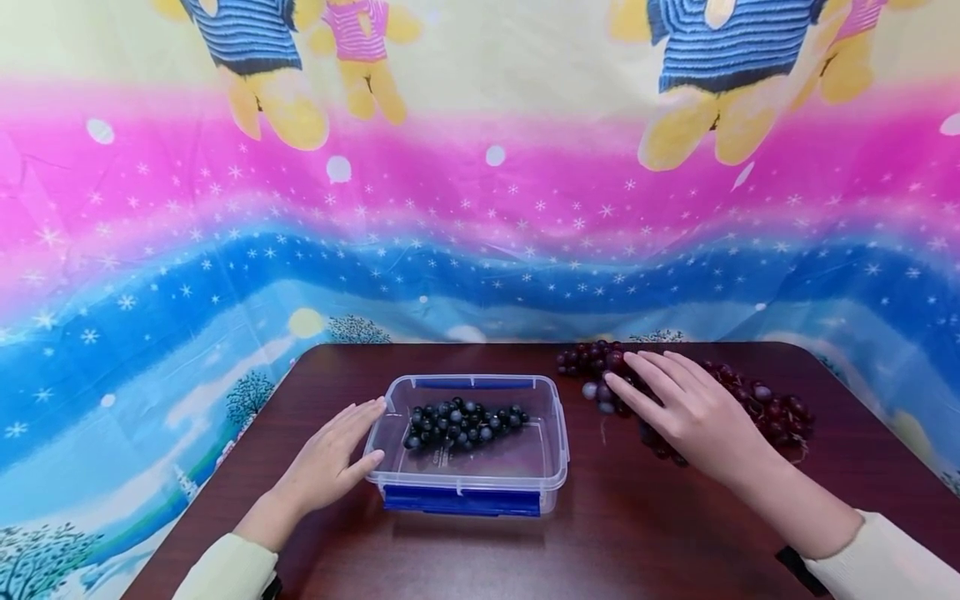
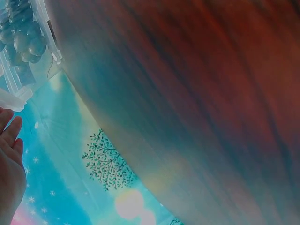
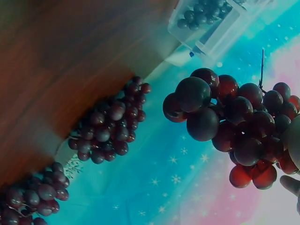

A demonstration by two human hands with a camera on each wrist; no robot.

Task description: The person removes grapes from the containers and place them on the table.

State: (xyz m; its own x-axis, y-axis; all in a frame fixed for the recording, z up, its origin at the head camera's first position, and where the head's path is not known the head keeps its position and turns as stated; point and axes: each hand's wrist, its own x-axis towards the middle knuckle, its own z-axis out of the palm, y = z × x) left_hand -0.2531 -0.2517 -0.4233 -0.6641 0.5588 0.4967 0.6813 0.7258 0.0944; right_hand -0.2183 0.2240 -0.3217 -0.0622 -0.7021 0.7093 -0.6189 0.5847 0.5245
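Note:
My left hand [image 1: 327, 460] rests its fingertips and thumb against the left side of a clear plastic food container [image 1: 461, 498] with blue clips. Inside the container lies a bunch of dark, nearly black grapes [image 1: 465, 425]. To the right of it, my right hand [image 1: 697, 412] holds a bunch of dark red grapes [image 3: 243, 124], palm down over the table. In the right wrist view this bunch hangs clear of the others, a thin stem sticking out, with only fingertips showing at the edge. The left wrist view catches part of my left hand [image 2: 10, 154] beside the container's corner.
Two more bunches of red grapes lie on the dark wooden table [image 1: 637, 533]: one at the back [image 1: 585, 358], another on the right [image 1: 780, 412], partly behind my right hand. A cloth printed with bears and snowflakes [image 1: 480, 208] hangs behind and beside the table.

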